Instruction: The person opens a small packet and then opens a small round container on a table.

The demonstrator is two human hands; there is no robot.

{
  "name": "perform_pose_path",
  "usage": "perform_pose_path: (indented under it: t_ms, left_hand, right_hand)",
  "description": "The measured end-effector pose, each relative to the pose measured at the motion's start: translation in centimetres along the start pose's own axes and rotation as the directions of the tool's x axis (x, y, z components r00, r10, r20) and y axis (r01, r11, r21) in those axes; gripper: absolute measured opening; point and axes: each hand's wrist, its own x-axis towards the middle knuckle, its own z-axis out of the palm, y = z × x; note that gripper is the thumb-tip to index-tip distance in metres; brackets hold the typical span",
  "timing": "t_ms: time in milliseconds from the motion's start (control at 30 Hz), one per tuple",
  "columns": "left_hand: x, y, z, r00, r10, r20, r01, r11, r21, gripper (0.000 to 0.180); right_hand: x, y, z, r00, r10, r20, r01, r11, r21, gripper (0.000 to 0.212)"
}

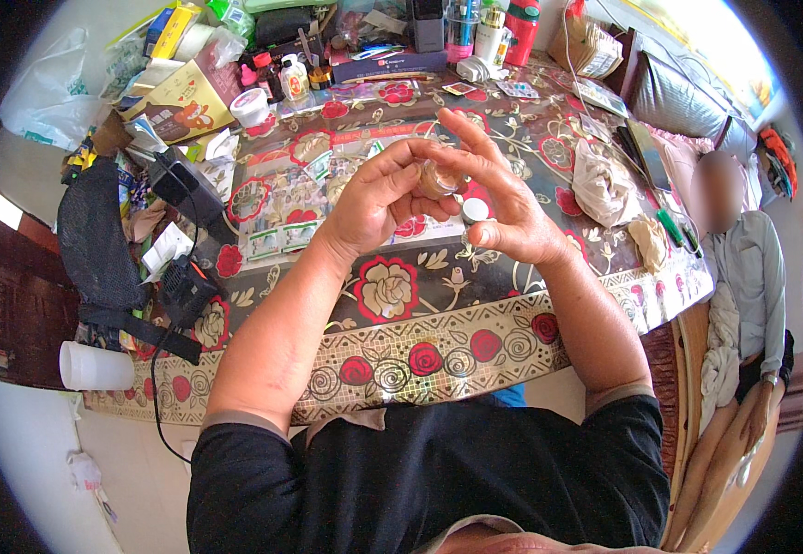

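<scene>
Above the middle of the table, my left hand (374, 205) is closed around a small round clear jar (439, 179) with something tan or brownish inside. My right hand (510, 205) comes up close on the other side, its fingers stretched out and apart. Its fingertips reach over or beside the jar; whether they touch it I cannot tell. A small round white lid (475, 210) shows between the right thumb and fingers and seems to lie on the tablecloth. Beneath both hands spreads a dark tablecloth (457, 277) with red and cream roses. Several green-and-white sachets (281, 240) lie left of my left hand.
Bottles (294, 78), a white tub (251, 107), boxes and a red flask (520, 32) crowd the far edge. Black devices with a cable (187, 288) stand at left, beside a white bin (96, 366). Crumpled cloth (604, 185) lies at right. Another person (750, 277) sits at far right.
</scene>
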Motion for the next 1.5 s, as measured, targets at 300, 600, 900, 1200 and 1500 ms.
perform_pose_path:
  t_ms: [300,600,900,1200,1500]
  left_hand:
    - [-0.1,0.8,0.5,0.996,-0.09,-0.004,0.09,0.996,-0.029,0.039]
    - [-0.1,0.8,0.5,0.997,-0.073,-0.028,0.073,0.997,-0.001,0.037]
    - [0.4,0.9,0.7,0.989,0.131,-0.074,-0.134,0.99,-0.035,0.034]
    - [0.5,1.0,1.0,0.978,0.163,-0.127,-0.166,0.986,-0.016,0.034]
    - [0.6,0.8,1.2,0.956,0.202,-0.214,-0.208,0.978,-0.003,0.024]
  right_hand:
    - [0.0,-0.1,-0.6,0.996,-0.063,0.058,0.055,0.99,0.129,0.067]
    - [-0.1,0.4,-0.4,0.994,0.0,-0.108,0.039,0.933,0.359,0.074]
    - [0.2,-0.2,0.2,0.986,-0.121,-0.116,0.091,0.967,-0.237,0.092]
    - [0.3,-0.5,0.7,0.984,-0.14,-0.107,0.056,0.824,-0.563,0.087]
    - [0.4,-1.9,0.7,0.99,-0.102,-0.092,-0.001,0.663,-0.748,0.078]
